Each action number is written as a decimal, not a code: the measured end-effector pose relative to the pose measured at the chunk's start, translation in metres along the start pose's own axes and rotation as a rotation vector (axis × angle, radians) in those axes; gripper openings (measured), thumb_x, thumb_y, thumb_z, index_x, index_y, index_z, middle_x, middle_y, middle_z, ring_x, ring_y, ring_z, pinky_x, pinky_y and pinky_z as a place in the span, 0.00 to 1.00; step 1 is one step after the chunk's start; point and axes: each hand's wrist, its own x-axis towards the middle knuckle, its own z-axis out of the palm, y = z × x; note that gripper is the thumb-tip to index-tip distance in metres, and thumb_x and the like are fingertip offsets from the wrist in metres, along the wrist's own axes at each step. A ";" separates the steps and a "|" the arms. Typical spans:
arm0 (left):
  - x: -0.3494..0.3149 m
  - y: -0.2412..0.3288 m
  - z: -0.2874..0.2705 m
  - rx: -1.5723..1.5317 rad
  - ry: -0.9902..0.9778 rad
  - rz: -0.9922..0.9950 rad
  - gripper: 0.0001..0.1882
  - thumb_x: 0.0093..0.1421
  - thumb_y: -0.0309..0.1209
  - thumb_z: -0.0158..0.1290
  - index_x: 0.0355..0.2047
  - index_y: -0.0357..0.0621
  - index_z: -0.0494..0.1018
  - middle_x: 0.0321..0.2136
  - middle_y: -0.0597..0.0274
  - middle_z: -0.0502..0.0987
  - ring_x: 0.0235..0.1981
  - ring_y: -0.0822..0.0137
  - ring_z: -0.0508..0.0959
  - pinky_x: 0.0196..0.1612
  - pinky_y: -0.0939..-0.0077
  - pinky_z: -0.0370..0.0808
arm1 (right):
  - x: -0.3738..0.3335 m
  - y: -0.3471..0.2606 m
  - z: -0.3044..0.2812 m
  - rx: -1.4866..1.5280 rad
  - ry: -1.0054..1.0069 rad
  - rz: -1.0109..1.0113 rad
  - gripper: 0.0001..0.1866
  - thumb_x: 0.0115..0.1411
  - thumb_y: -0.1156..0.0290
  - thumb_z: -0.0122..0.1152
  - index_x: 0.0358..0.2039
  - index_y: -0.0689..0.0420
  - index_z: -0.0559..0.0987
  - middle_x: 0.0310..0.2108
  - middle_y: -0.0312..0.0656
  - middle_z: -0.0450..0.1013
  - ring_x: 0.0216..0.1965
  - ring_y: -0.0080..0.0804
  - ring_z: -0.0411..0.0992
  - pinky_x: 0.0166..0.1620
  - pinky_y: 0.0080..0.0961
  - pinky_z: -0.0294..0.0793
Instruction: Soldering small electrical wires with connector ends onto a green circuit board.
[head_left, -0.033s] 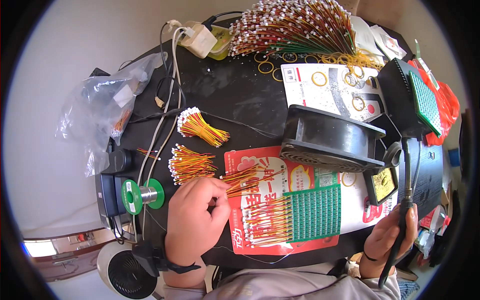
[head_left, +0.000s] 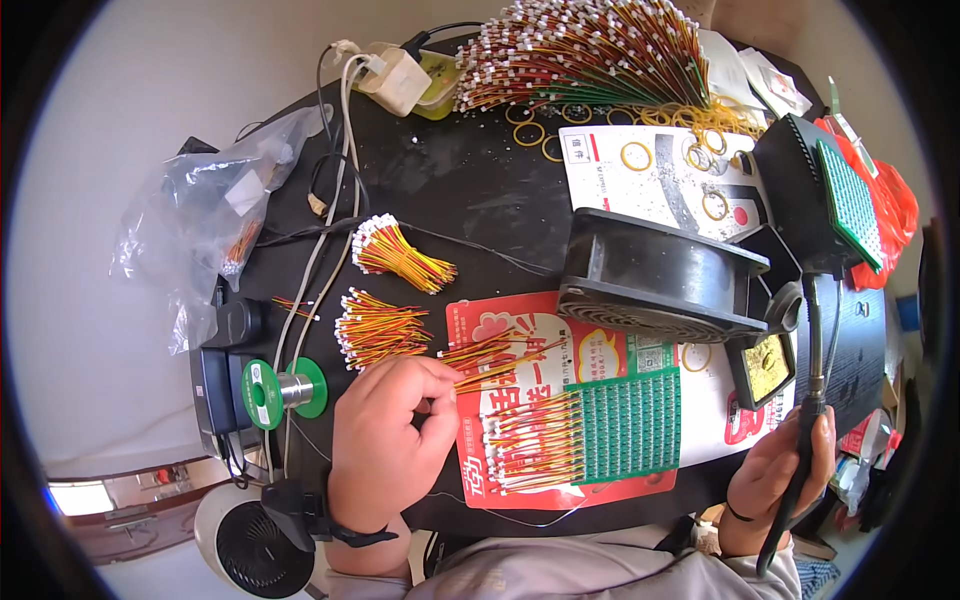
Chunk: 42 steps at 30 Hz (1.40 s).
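Note:
My left hand [head_left: 392, 440] is closed in a pinch at the left end of several loose red, yellow and black connector wires [head_left: 490, 378]. They lie on a red printed card [head_left: 468, 440]. Just below, a green circuit board panel [head_left: 630, 428] rests on the card, with a row of wires [head_left: 535, 440] running left from its edge to white plugs. My right hand [head_left: 770, 485] grips the dark handle of a soldering iron [head_left: 812, 405], whose far end reaches up to the black stand. Beyond my left hand lie two wire bundles, one nearer [head_left: 380, 330] and one farther [head_left: 405, 255].
A black fan [head_left: 665, 275] stands behind the board, beside a tray with yellow sponge [head_left: 766, 370]. A green solder spool [head_left: 264, 394] is at left. Far back are a large wire heap [head_left: 590, 55] and rubber bands [head_left: 636, 156]. A plastic bag [head_left: 200, 220] and cables [head_left: 345, 150] lie left.

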 end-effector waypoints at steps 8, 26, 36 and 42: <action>-0.003 0.016 0.012 -0.230 -0.066 0.119 0.14 0.50 0.10 0.55 0.35 0.36 0.81 0.29 0.56 0.79 0.30 0.64 0.80 0.36 0.76 0.75 | 0.013 -0.004 0.014 0.140 0.014 -0.034 0.21 0.70 0.70 0.51 0.60 0.56 0.62 0.27 0.45 0.65 0.26 0.33 0.61 0.29 0.29 0.60; -0.007 0.019 0.054 -0.125 -0.102 0.354 0.14 0.45 0.16 0.60 0.36 0.33 0.79 0.42 0.49 0.80 0.38 0.49 0.80 0.44 0.59 0.78 | 0.002 -0.009 0.015 0.210 0.171 0.182 0.27 0.74 0.53 0.42 0.61 0.62 0.64 0.22 0.38 0.60 0.25 0.28 0.56 0.36 0.33 0.65; -0.011 0.007 0.064 -0.102 -0.159 0.395 0.14 0.45 0.17 0.59 0.35 0.32 0.78 0.41 0.50 0.80 0.40 0.50 0.78 0.42 0.61 0.77 | 0.004 0.004 0.008 0.584 0.279 0.277 0.35 0.69 0.36 0.43 0.58 0.56 0.70 0.18 0.34 0.61 0.23 0.26 0.56 0.29 0.26 0.58; -0.005 0.014 0.058 -0.120 -0.109 0.379 0.14 0.46 0.16 0.60 0.36 0.34 0.79 0.38 0.52 0.80 0.37 0.53 0.78 0.40 0.63 0.77 | 0.020 0.001 -0.009 0.820 0.201 0.206 0.30 0.68 0.43 0.53 0.52 0.61 0.73 0.17 0.30 0.59 0.23 0.22 0.55 0.29 0.23 0.54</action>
